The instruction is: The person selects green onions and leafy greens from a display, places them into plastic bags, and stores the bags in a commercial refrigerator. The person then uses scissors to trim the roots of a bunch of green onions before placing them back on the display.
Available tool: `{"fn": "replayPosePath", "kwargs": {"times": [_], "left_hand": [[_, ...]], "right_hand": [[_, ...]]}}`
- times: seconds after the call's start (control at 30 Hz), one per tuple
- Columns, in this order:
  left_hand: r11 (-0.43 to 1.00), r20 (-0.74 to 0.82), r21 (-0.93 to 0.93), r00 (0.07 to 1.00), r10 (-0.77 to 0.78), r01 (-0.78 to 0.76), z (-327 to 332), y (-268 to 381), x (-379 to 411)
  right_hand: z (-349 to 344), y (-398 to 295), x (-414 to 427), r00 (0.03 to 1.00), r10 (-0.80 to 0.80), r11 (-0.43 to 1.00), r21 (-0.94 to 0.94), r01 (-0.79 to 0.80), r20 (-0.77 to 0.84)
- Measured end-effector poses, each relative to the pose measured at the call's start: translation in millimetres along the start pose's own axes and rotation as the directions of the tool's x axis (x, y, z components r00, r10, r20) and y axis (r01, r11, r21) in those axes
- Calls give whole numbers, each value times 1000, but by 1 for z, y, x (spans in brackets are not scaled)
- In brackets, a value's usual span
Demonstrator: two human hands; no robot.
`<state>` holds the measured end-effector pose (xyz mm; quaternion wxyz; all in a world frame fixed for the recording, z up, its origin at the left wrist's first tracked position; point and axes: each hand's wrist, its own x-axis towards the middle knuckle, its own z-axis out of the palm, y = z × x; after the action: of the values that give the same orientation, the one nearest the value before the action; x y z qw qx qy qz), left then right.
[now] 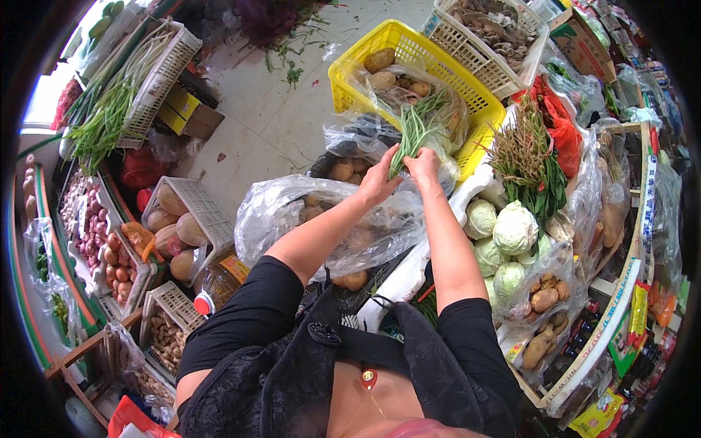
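Note:
Both my hands hold a bunch of long green beans (417, 128) by its near end, in front of me. My left hand (379, 178) lies along the left side of the bunch with its fingers extended against the stems. My right hand (424, 166) grips the bunch from the right, fingers curled. The far end of the beans hangs over a yellow plastic basket (482, 131), where potatoes (381, 80) sit in a clear plastic bag. Beneath my forearms, a large clear plastic bag (274, 219) partly covers more potatoes (343, 168).
Right of my arm, cabbages (515, 227) are piled beside a bundle of leafy greens (526, 153). A white crate of mushrooms (487, 55) stands behind the yellow basket. To the left are a crate of melons (202, 208), an oil jug (219, 284) and a crate of scallions (159, 82).

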<state>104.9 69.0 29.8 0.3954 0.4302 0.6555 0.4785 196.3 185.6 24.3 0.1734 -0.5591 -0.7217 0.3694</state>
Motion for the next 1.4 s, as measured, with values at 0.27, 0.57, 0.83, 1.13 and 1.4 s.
{"fn": "replayPosePath", "kwargs": {"times": [0.27, 0.57, 0.83, 1.13, 1.4], "left_hand": [[756, 106, -605, 967, -233, 248, 6, -14, 9], [619, -18, -720, 882, -470, 315, 6, -13, 14], [663, -215, -739, 890, -402, 121, 19, -24, 17], [670, -93, -730, 953, -288, 131, 14, -20, 12], [805, -67, -586, 984, -167, 97, 8, -23, 10]], "right_hand": [[-32, -13, -16, 964, 207, 973, 69, -221, 164], [-29, -3, -36, 980, 159, 937, 295, -188, 121], [-24, -19, -39, 936, 138, 548, 762, -344, 323], [-7, -19, -25, 922, 282, 533, 756, -380, 265], [-13, -18, -17, 812, 358, 614, 540, -576, 460]]}}
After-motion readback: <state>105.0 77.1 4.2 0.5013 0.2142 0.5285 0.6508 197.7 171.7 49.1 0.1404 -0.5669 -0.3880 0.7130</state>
